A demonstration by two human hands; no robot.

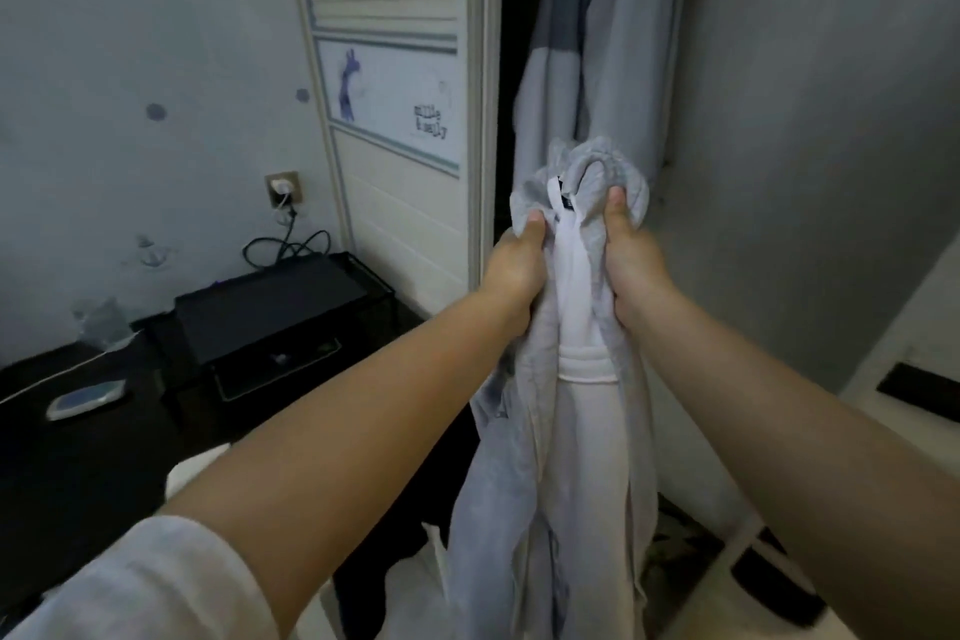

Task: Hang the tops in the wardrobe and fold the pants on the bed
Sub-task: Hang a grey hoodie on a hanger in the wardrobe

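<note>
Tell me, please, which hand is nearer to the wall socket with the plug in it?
The left hand. It grips the grey top on the side towards the wall socket, which sits further left. The right hand grips the top's other side, further from the socket.
</note>
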